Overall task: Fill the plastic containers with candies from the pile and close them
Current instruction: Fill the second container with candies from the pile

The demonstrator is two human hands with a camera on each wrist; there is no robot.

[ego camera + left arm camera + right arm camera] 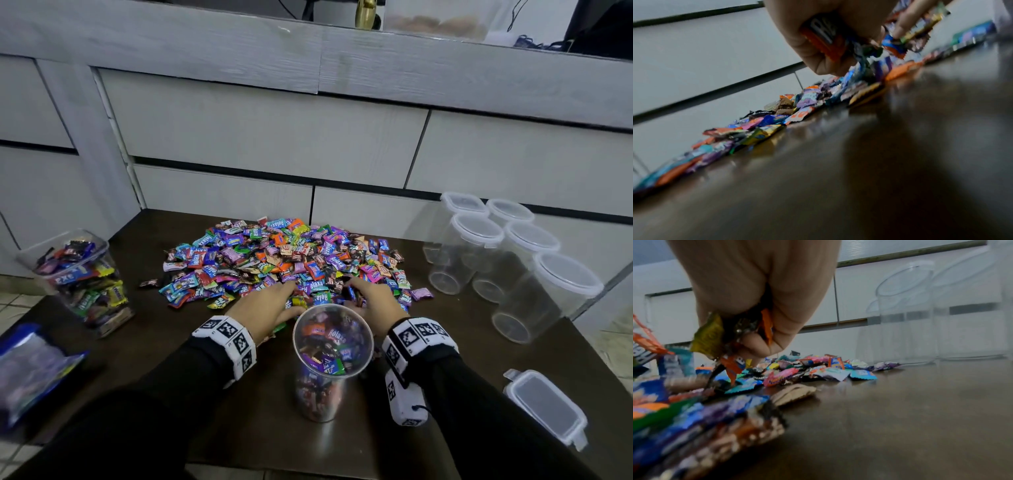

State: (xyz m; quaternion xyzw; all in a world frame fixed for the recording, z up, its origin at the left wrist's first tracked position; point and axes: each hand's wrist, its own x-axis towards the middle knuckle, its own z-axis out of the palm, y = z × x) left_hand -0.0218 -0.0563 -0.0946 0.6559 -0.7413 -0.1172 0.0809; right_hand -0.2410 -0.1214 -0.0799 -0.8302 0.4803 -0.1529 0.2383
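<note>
Gripping candies with both hands, left hand (270,305) and right hand (371,301), fingers curled, at near edge of candy pile (284,257) on desk (445,359). Standing just before them, one open container (330,359), partly filled. Waiting at right, five lidded empty containers (507,260); lying near, one loose lid (548,407). Leaning at left, one filled container (82,277).
</note>
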